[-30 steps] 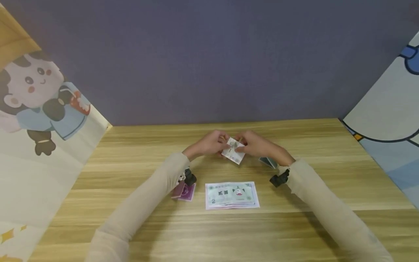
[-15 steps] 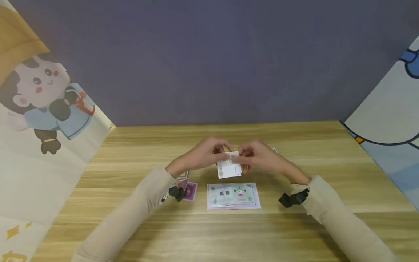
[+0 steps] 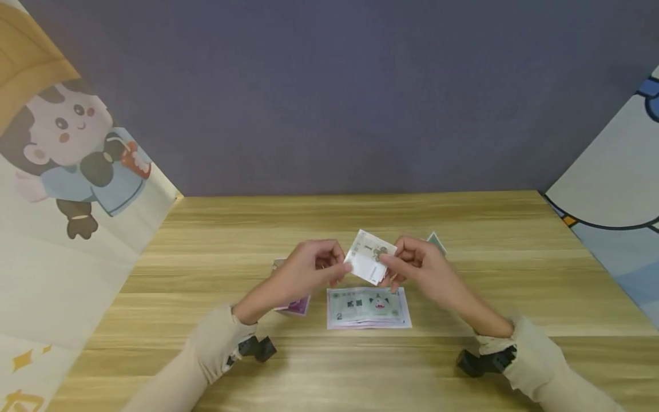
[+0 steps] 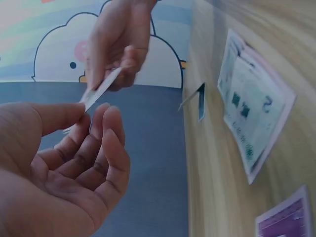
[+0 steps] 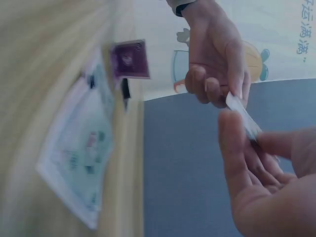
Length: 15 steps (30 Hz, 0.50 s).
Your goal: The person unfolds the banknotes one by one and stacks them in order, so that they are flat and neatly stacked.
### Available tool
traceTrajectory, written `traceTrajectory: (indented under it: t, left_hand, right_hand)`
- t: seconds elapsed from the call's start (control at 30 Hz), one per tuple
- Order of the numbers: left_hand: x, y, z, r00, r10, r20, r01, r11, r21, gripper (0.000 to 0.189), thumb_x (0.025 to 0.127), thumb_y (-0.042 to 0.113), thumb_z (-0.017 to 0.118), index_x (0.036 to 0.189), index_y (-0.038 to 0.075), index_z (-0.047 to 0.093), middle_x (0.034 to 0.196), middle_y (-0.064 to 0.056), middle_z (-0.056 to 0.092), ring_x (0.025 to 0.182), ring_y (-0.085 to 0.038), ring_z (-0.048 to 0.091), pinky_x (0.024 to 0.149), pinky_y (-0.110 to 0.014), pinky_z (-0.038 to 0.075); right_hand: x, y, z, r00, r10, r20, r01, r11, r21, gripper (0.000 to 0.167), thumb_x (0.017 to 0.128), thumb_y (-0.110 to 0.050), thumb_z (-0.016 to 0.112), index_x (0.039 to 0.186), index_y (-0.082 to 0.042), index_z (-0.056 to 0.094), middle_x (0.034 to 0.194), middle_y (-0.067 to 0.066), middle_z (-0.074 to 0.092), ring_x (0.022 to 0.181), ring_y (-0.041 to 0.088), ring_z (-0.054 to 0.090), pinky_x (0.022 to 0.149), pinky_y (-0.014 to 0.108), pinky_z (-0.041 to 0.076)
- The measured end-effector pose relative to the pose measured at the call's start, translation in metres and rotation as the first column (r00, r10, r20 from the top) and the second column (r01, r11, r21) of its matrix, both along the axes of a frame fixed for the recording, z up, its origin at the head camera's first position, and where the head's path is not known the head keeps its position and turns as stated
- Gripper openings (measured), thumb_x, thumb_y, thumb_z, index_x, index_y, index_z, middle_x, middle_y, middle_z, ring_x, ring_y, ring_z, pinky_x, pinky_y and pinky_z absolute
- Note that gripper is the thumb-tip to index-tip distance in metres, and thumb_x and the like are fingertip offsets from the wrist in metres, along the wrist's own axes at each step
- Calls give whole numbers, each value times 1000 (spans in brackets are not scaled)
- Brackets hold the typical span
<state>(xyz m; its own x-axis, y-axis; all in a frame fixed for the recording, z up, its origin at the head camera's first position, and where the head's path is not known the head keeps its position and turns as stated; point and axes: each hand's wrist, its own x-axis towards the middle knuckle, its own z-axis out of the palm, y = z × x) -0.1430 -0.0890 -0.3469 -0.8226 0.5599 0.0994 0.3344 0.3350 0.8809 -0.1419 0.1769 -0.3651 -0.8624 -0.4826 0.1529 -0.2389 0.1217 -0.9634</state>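
Note:
Between my two hands is a small folded whitish banknote (image 3: 368, 260) with a grey-green print, held up above the table. My left hand (image 3: 314, 268) pinches its left edge between thumb and fingers. At its right edge my right hand (image 3: 422, 268) pinches it, thumb over the printed face. Both wrist views show the folded banknote (image 4: 102, 91) nearly edge-on. Just below it, on the table, lies a flat stack of pale green and pinkish banknotes (image 3: 366, 309), the top one marked 2.
A folded purple note (image 3: 298, 307) lies left of the stack, partly hidden by my left forearm. Behind my right hand a small dark green folded piece (image 3: 436, 242) stands on the wooden table (image 3: 329, 372). A dark grey panel (image 3: 329, 114) rises at the back.
Both hands have drawn back towards me and spread slightly apart, with the folded banknote turning between them. More of its face shows now. The stack stays put.

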Motion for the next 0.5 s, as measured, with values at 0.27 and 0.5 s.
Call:
traceTrajectory:
  t: [0.27,0.5]
  left_hand:
    - [5,-5,-13,998,-44,37,43,998,43,6,98,14,64,92,11,65,81,-8,66,69,-21,64,69,-47,58]
    - [3,-2,-20,988,-147,51,145,989,37,12,99,12,62,88,8,61,80,-20,65,67,-30,64,61,-44,56]
  right_hand:
    - [2,8,-19,955,290,57,-283,953,-106,13,104,-7,51,104,2,60,111,19,64,91,38,68,80,52,57]
    - [0,6,-26,848,462,260,-361,863,-355,48,112,-30,20,119,3,54,116,16,63,108,25,63,95,44,53]
